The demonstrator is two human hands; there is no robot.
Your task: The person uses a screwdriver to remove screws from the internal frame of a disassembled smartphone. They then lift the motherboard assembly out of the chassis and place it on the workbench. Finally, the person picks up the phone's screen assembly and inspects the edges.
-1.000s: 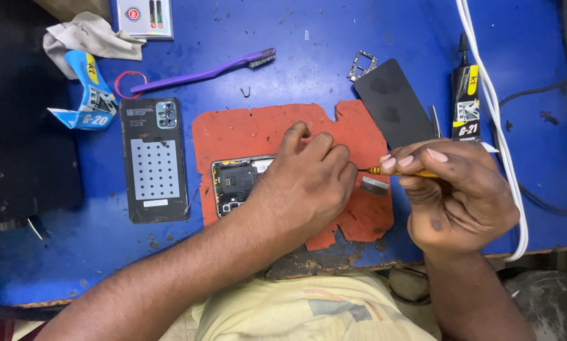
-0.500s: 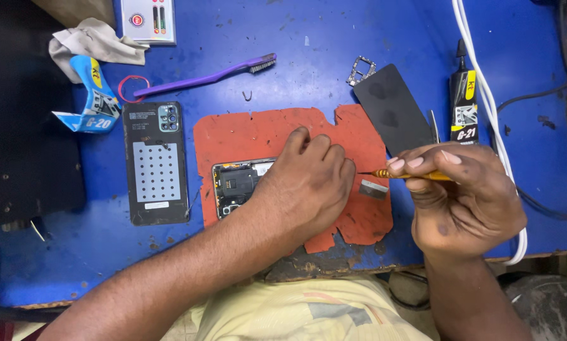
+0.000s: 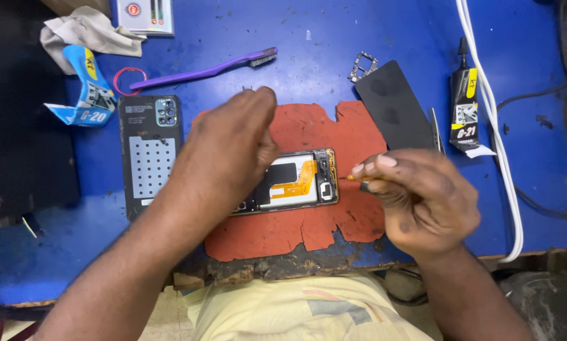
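We see an opened phone (image 3: 296, 183) that lies flat on a torn red mat (image 3: 309, 233) in the middle of the blue surface (image 3: 359, 38); its inside faces up, with an orange flex cable and a white part. Our left hand (image 3: 230, 148) is above the left part of the phone, at about 9 o'clock from its visible end, with the fingers bent loosely and holding nothing that we can see; we cannot tell if it touches the phone. Our right hand (image 3: 416, 196) is at 3 o'clock from the phone, and it pinches a thin tool with a yellow handle (image 3: 354, 178) between thumb and fingers, the tip pointing to the right edge of the phone, very near it. At 9 o'clock from the mat lies a dark back cover (image 3: 149, 155) with a camera window, inner side up. At 12 o'clock lies a purple brush (image 3: 201, 71), and at 1 o'clock a black flat panel (image 3: 400, 113) with a small metal frame (image 3: 362, 66) just beside its top corner. At 2 o'clock a black and yellow glue tube (image 3: 465, 107) lies near a white cable (image 3: 495, 126). At 10 o'clock there is a blue glue packet (image 3: 84, 95), a red rubber band (image 3: 127, 79) and a grey cloth (image 3: 88, 31).
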